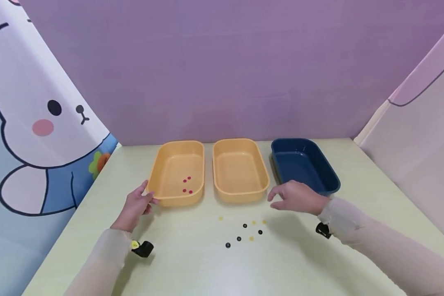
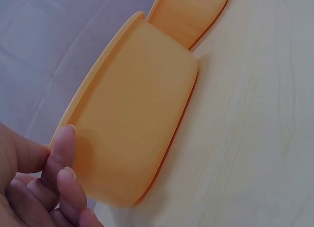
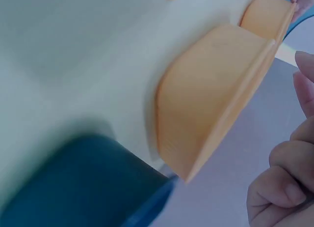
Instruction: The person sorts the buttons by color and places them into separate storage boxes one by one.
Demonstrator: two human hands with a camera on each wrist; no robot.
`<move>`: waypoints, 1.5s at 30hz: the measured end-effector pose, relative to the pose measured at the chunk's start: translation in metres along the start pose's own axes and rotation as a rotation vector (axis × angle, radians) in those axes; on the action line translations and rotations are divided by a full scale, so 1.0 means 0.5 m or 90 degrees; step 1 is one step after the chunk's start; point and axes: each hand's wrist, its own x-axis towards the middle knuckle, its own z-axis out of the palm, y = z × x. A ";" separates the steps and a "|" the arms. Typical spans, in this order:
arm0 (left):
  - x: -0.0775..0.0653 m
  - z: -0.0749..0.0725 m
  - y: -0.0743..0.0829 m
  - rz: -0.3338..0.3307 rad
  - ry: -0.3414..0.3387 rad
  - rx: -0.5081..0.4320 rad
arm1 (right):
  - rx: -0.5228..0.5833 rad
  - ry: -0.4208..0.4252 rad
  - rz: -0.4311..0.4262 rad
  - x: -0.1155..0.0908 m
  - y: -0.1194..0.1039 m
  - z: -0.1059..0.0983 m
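My left hand (image 1: pixel 134 207) grips the near left corner of the left yellow-orange tray (image 1: pixel 175 201), thumb at the rim and fingers against the outer wall. Several red buttons (image 1: pixel 185 190) lie inside that tray. My right hand (image 1: pixel 294 198) hovers over the table by the near end of the dark blue tray (image 1: pixel 327 192), fingers loosely curled with nothing visible between thumb and index finger. Below it on the table lie several black buttons (image 1: pixel 239 239) and several pale yellow buttons (image 1: pixel 251 238). In the right wrist view the right hand (image 3: pixel 289 173) appears at the edge.
A second yellow-orange tray (image 1: pixel 240 197) stands between the other two, with bare floor showing inside. All three trays sit in a row along the back of the pale table (image 1: pixel 185 263). A purple cloth (image 1: pixel 222 74) hangs behind; printed cloths flank the sides.
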 end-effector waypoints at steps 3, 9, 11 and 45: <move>0.001 0.000 0.001 -0.002 -0.001 -0.010 | 0.009 -0.010 -0.013 -0.003 0.013 0.022; 0.002 0.000 -0.001 -0.009 -0.001 -0.022 | 0.065 -0.069 -0.058 0.001 0.039 0.068; 0.002 0.000 -0.001 -0.007 -0.001 -0.025 | 0.097 -0.101 -0.079 0.006 0.045 0.082; 0.002 0.000 0.001 -0.007 -0.001 -0.026 | 0.185 -0.208 -0.096 0.061 0.073 0.133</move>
